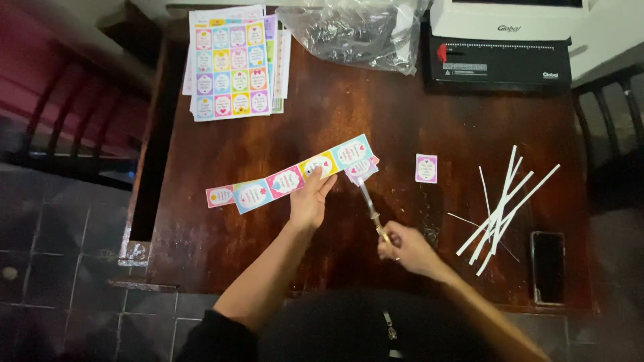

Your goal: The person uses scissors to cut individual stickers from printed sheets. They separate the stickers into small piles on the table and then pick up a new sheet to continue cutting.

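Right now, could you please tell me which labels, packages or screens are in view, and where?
Label strip: left hand, pastel squares in a row.
Cut label: table middle, purple rectangle.
Label sheets: far left, colourful grids.
Plastic bag: far middle, clear, crumpled.
Phone: near right, dark screen.
Scissors: right hand.

Sticker sheets [231, 64], plastic bag [355, 30], binding machine [500, 47], white sticks [503, 208], phone [548, 267].

The light is falling from above and is staying dim overall. The wet-looking table [429, 134] is giving soft glare in the middle, and the plastic bag [355, 30] is shining at the top. The frame edges are sinking into shadow. The picture is looking slightly soft and grainy.
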